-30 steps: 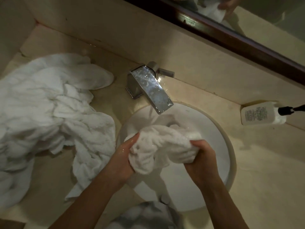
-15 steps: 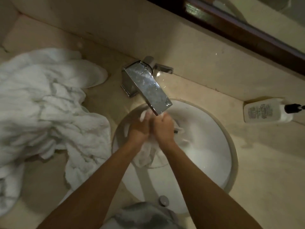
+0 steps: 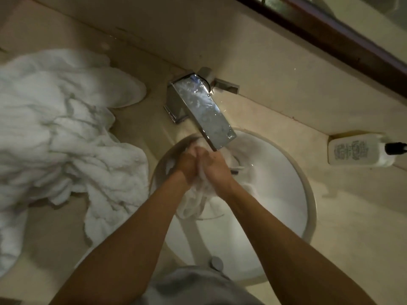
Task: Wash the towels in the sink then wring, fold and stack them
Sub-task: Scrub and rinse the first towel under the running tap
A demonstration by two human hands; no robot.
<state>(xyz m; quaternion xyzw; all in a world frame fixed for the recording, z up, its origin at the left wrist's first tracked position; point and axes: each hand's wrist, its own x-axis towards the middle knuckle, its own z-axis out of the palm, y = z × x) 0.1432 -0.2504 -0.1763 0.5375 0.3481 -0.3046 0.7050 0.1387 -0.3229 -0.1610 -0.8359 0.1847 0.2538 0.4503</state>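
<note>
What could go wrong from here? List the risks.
1. The wet towel trails below the left hand and right hand, so it may drip on the counter once lifted from the sink.
2. The towel pile lies close beside the sink and could catch splashes.

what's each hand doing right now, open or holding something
Left hand: fingers curled round the wet white terry towel under the chrome faucet.
Right hand: gripping the same towel.
</note>
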